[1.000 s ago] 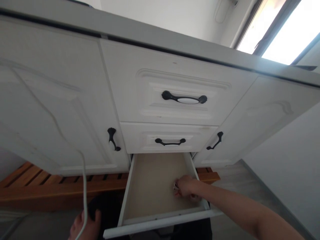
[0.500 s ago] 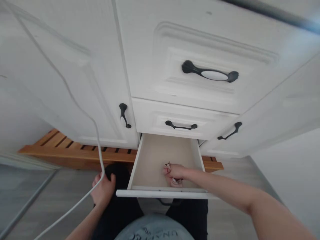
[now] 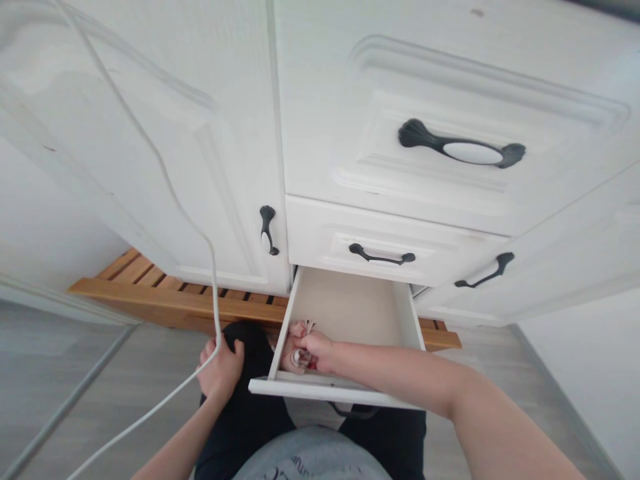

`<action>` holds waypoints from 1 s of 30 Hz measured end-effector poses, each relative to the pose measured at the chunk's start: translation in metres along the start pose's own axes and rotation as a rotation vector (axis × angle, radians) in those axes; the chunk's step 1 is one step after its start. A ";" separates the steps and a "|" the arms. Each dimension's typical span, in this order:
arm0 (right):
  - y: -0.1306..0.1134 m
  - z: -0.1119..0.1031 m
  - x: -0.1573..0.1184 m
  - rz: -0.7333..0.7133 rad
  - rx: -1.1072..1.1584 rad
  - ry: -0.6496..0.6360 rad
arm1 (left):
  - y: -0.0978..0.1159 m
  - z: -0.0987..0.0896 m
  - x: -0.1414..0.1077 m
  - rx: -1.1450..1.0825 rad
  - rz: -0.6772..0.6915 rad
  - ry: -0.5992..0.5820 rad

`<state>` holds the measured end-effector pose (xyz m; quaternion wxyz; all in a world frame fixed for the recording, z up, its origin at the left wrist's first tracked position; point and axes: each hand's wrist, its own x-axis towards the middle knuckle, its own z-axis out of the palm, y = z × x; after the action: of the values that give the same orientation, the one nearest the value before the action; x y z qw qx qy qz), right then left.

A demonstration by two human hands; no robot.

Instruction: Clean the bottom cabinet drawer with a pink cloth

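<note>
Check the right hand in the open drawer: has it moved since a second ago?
Yes. The right hand has slid across the open drawer from its right wall to its left front corner, clutching a small pinkish bundle.

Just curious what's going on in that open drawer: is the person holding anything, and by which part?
The right hand grips a small pinkish bundle around its middle inside the drawer. The left hand rests on the knee, the white cable running past it.

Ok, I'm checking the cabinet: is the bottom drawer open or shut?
Open. The bottom drawer is pulled out, and the right hand is inside it.
</note>
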<state>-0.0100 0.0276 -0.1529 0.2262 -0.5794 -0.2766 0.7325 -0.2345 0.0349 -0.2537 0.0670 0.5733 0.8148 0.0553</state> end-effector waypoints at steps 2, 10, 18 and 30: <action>-0.003 -0.002 -0.005 0.035 -0.006 0.003 | 0.002 -0.001 0.000 0.003 -0.003 0.003; -0.033 -0.007 -0.047 -0.174 -0.219 -0.120 | 0.007 -0.007 -0.003 0.046 -0.015 0.002; -0.052 0.006 -0.063 -0.708 -1.038 -0.384 | 0.001 -0.012 -0.002 0.062 0.024 -0.074; -0.046 0.003 -0.048 -0.422 -0.449 -0.707 | -0.013 -0.007 -0.003 -0.019 0.057 -0.092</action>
<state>-0.0012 0.0302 -0.0871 0.1311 -0.2600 -0.6001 0.7450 -0.2467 0.0280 -0.2491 0.1082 0.5974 0.7937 0.0386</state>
